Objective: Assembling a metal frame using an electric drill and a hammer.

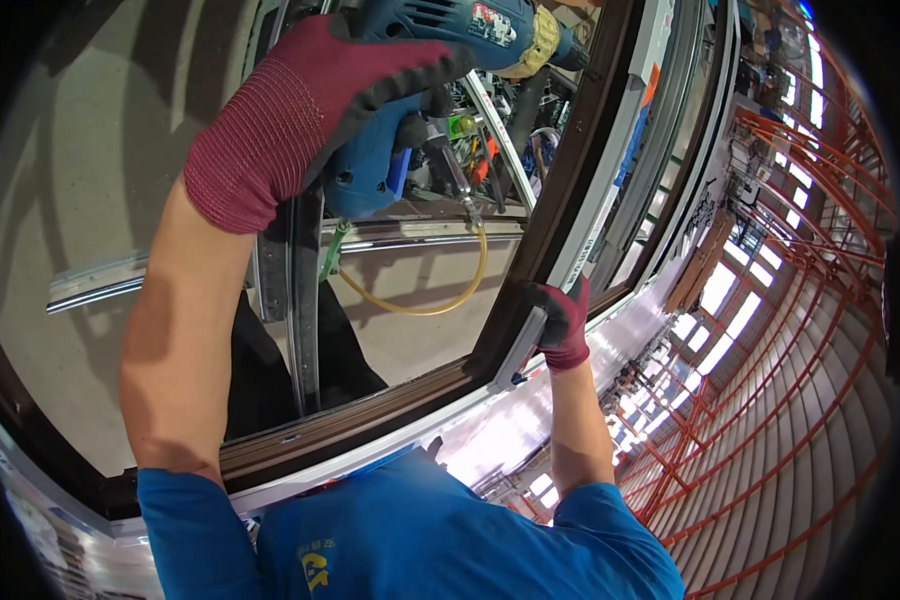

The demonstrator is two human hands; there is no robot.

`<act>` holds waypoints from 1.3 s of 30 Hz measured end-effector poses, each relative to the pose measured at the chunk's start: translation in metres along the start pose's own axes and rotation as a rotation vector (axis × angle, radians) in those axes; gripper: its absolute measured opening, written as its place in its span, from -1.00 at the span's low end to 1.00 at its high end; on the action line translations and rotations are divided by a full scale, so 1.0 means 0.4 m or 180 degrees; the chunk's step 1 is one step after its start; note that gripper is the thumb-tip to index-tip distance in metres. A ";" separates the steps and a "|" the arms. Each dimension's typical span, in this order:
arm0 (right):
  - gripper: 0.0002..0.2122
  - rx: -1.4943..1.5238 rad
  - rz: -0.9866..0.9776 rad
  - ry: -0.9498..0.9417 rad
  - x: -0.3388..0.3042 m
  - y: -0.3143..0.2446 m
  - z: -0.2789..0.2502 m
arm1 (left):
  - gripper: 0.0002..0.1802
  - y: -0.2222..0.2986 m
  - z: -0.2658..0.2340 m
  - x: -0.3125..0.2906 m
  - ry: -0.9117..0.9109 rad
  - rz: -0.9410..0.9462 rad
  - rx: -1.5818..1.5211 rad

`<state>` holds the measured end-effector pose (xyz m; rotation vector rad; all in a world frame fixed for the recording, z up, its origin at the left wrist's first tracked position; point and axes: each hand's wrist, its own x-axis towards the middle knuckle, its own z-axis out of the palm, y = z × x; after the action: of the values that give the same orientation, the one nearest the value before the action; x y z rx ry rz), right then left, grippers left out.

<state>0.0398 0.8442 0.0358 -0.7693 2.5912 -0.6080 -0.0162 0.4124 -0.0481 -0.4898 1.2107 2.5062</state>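
Over the open middle of the brown frame [544, 200], my left hand [320, 95] is wrapped round the handle of the blue drill [445, 22], one finger lying along it, maybe to help point its nose at the frame's right side. By the frame's near right corner, my right hand [564, 322] is half curled on the edge, perhaps to steady it; I can't tell how tight. My left arm [182, 350] reaches over the frame's near side.

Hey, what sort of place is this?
Likely a factory workshop: there's red steel framework high up, a large dark frame up close, and a blue power drill in the left hand.
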 end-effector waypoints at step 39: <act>-0.69 0.2067 0.2192 0.0501 0.068 -0.082 0.011 | -0.53 0.033 0.037 -0.002 0.0134 -0.0097 0.0324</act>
<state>0.0343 0.8023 0.0422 0.3710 2.3199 -1.1922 -0.0236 0.4160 -0.0300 -0.5333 1.3287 2.4064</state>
